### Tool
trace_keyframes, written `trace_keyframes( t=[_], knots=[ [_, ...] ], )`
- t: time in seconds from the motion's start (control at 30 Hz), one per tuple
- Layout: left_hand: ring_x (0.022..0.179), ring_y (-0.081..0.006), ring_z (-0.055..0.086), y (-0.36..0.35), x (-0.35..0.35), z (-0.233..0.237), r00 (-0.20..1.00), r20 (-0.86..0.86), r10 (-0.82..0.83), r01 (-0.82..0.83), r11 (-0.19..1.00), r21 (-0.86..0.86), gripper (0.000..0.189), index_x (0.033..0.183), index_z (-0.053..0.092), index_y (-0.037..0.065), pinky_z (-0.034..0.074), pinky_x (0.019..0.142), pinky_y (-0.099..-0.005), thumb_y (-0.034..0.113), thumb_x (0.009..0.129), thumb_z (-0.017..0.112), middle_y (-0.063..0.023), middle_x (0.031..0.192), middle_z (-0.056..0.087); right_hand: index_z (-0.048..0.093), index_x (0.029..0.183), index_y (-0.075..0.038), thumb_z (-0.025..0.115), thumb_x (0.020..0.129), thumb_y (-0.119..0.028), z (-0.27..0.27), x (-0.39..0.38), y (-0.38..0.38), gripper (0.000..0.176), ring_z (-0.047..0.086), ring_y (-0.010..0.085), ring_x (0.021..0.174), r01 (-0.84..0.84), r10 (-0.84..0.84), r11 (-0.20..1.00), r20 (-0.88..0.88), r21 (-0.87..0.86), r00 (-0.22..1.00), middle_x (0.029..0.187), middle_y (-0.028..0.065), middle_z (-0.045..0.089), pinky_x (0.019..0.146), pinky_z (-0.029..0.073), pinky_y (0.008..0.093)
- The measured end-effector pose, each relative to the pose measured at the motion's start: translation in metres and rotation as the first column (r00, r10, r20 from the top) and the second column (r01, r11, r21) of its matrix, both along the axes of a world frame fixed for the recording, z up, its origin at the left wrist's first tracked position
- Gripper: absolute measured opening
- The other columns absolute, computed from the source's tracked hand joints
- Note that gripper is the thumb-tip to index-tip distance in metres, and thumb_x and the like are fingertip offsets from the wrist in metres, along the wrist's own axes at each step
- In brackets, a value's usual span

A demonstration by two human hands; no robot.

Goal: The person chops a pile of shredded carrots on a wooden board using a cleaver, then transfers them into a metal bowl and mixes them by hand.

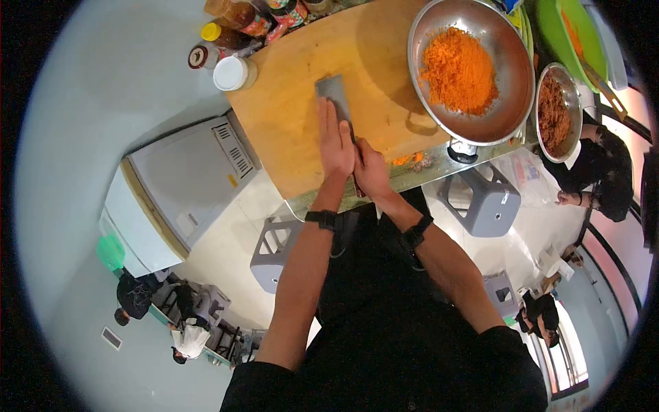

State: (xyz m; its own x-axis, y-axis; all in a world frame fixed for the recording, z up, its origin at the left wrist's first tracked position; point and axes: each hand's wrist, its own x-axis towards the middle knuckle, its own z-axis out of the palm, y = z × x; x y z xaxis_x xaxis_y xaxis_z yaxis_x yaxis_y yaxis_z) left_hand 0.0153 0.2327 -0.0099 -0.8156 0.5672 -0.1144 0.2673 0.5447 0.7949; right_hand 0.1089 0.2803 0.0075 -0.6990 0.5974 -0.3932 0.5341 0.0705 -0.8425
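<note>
The wooden board (295,130) is taking up most of the worktop (446,168) here, and its near corner is lying right at the edge in front of the person, so a hard push could be sliding it. The big steel bowl (414,51) is sitting partly on the board's right side, heaped with grated carrot (460,69), with its near rim close to the worktop's edge; I'd say a jolt through the board is what could rock it. The smaller bowl (575,96) of brown mince is standing further right, apart from the action. Now the cleaver (333,89): it is lying flat on the board, blade pointing away from the person. The left hand (336,141) is pressing down on the blade, open, fingers stretched out along the steel. The right hand (373,172) is closing round the handle just behind it, the two hands touching. That is the real worry: if the blade is skidding or tipping under that pressure, those flat fingers are sitting right by the edge. Whether anything is lying under the blade, I cannot tell. Orange scraps (408,159) are lying loose by the board's near edge, slippery footing. The jars (230,73) at the far corner are crowding the board, easy to knock.
</note>
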Motion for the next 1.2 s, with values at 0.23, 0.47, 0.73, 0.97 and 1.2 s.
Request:
trace_keyframes(
  t=[0.23,0.47,0.73,0.97,1.2],
  knots=[
    [0.146,-0.0362,0.019,0.048,0.019,0.086,0.983,-0.063,-0.174,0.181,0.972,0.147,0.05,0.147,0.032,-0.001,0.018,0.119,-0.0422,0.019,0.102,0.037,-0.0176,0.158,0.023,0.052,0.096,0.001,0.052,0.096,-0.014,0.064,0.035,0.035,0.015,0.06,0.0462,0.074,0.112,-0.107,0.993,-0.096,0.044,0.99,0.08,0.0266,0.061,0.064,0.049,0.0425],
    [0.143,-0.0374,0.028,0.148,0.058,0.156,0.79,-0.24,-0.565,0.612,0.755,0.235,0.052,0.143,0.038,-0.002,0.024,0.117,-0.0455,0.018,0.095,0.047,-0.0192,0.154,0.03,0.054,0.097,0.001,0.051,0.099,-0.017,0.125,0.089,0.124,0.019,0.055,0.016,0.076,0.511,-0.508,0.86,-0.103,0.007,0.855,0.08,0.0168,0.061,0.069,0.047,0.0327],
    [0.139,-0.0359,0.035,0.207,0.09,0.086,0.858,-0.17,-0.484,0.472,0.875,-0.108,0.054,0.141,0.04,-0.005,0.027,0.115,-0.0439,0.026,0.097,0.049,-0.0203,0.149,0.038,0.046,0.084,0.001,0.05,0.101,-0.017,0.143,0.118,0.198,0.025,0.058,0.0152,0.065,0.623,-0.619,0.782,-0.137,-0.017,0.773,0.068,0.0095,0.058,0.057,0.046,0.0326],
    [0.14,-0.0349,0.034,0.231,0.107,0.137,0.727,-0.318,-0.608,0.677,0.711,0.188,0.05,0.14,0.043,-0.003,0.027,0.115,-0.0449,0.024,0.098,0.048,-0.022,0.148,0.038,0.053,0.089,0.003,0.05,0.099,-0.017,0.115,0.134,0.233,0.022,0.062,0.0322,0.073,0.48,-0.486,0.837,-0.046,0.262,0.873,0.078,0.0213,0.059,0.065,0.047,0.0412],
    [0.141,-0.0281,0.034,0.221,0.115,0.136,0.755,-0.388,-0.529,0.513,0.845,-0.153,0.05,0.139,0.046,-0.002,0.024,0.117,-0.0424,0.027,0.099,0.046,-0.0192,0.148,0.04,0.053,0.088,0.003,0.048,0.1,-0.017,0.137,0.14,0.254,0.024,0.06,0.0199,0.057,0.611,-0.612,0.791,-0.053,-0.044,0.789,0.067,0.0114,0.057,0.055,0.046,0.0368]
  ],
)
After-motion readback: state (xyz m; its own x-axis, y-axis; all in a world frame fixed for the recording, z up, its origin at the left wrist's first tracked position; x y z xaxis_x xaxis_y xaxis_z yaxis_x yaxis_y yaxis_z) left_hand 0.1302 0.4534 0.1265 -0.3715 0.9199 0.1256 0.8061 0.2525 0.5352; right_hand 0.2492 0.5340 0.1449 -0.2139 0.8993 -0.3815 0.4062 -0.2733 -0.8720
